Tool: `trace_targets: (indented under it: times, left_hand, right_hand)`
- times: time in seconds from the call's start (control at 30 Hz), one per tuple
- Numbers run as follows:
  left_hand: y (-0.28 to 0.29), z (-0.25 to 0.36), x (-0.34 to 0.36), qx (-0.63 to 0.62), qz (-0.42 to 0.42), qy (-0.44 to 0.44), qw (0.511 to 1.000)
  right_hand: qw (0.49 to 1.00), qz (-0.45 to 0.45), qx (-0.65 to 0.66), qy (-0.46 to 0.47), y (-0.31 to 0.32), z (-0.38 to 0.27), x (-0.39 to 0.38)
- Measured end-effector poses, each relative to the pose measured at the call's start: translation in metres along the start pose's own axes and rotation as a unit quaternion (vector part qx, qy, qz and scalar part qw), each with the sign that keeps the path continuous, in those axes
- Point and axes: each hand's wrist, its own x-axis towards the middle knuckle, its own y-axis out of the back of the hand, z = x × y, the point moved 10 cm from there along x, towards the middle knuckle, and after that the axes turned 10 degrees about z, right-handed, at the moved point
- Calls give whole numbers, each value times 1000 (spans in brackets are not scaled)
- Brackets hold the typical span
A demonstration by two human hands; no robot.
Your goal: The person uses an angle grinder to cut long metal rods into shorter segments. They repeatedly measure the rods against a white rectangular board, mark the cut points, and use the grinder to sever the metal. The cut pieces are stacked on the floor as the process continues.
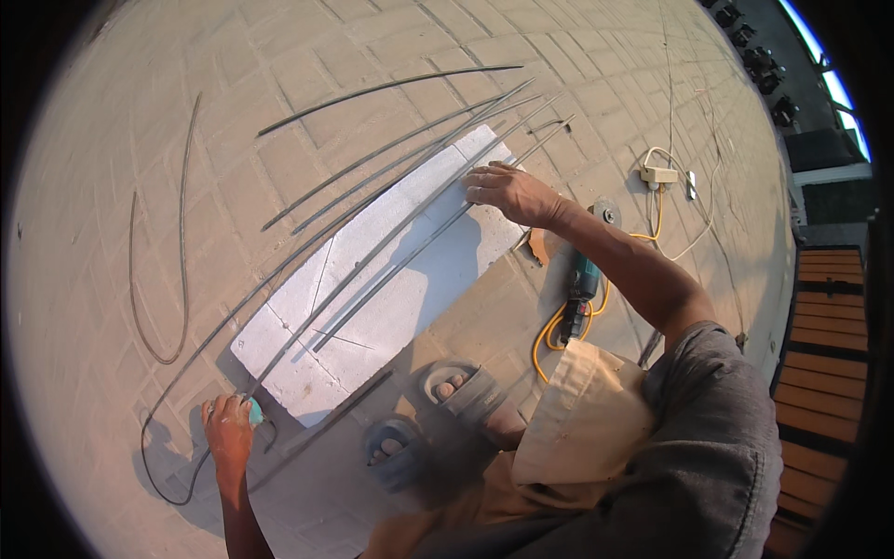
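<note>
A long white block (447, 261) lies slantwise on the paving with several thin steel rods across and beside it. At its far end my right hand (517, 196) is closed, fingers bent over a steel rod (391, 278) that runs along the block. Off the near left corner, my left hand (228, 430) is closed around a small teal object (254, 411), its kind mostly hidden by the fingers. A longer steel rod (349, 277) reaches from the far end of the block down to that hand. Dark pencil-like lines mark the block's top.
Right of the block lies a teal angle grinder (585, 275) with a yellow cord (543, 345). Farther off is a power socket box (658, 174). Bent rods (184, 233) lie at the left, and a loose rod (386, 88) beyond the block. My sandalled feet (466, 391) stand close to it.
</note>
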Motion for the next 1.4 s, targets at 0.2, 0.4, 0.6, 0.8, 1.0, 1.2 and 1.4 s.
trace_targets:
  times: [0.2, 0.4, 0.6, 0.8, 1.0, 1.2, 1.4]
  left_hand:
    - [2, -5, -4, -14, 9, 42, 999]
    - [-1, 3, 7, -12, 6, 4, 1000]
    - [-1, 7, 9, -26, 9, -5, 1000]
    - [1, 11, 10, -39, 4, 22, 999]
    - [-4, 7, 11, -35, -17, 32, 999]
    - [-2, 10, 15, -39, -9, 22, 999]
    - [-5, 7, 14, -45, -14, 34, 998]
  right_hand:
    - [999, -16, -24, -15, -7, 13, 0]
    - [998, 23, -45, -24, 4, 46, 1]
    - [997, 66, -44, 9, 0, 61, 0]
    - [997, 73, -30, -9, -4, 62, 2]
    - [997, 69, -25, 4, -5, 57, 12]
    - [997, 29, -75, -1, -15, 64, 17]
    - [997, 32, -72, 12, -17, 62, 16]
